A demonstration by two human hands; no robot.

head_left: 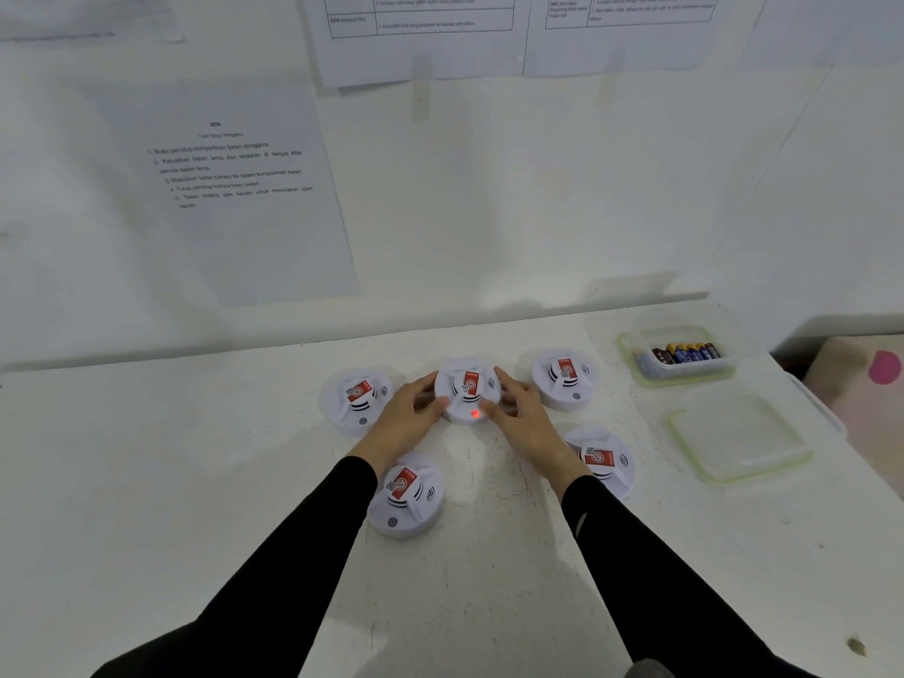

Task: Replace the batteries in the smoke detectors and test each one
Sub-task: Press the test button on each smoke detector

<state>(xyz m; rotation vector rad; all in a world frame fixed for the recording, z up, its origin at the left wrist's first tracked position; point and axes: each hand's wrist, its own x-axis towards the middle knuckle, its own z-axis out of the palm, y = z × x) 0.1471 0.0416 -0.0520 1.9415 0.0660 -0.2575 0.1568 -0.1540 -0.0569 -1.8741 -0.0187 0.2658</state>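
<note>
White wall [489,188] fills the background, with a printed sheet [235,188] taped on its left part and more papers higher up. Below it a white table [146,457] carries five round smoke detectors, each with a red label on top. At the left lies the left detector [357,401], and nearer to the person the front-left detector [406,496], its edge covered by the black left sleeve [293,555]. The left hand [406,413] grips the left edge of the middle detector [467,389] with curled fingers. This detector is on the table between both hands, and a red light [474,414] glows at its front rim. The right hand [518,408] holds its right edge, thumb just beside the light. Further right are the back-right detector [565,376] and the front-right detector [604,460], which is partly hidden by the right forearm. At the far right a clear box [685,379] holds batteries [685,353], and a clear lid [738,437] lies in front of it.
</note>
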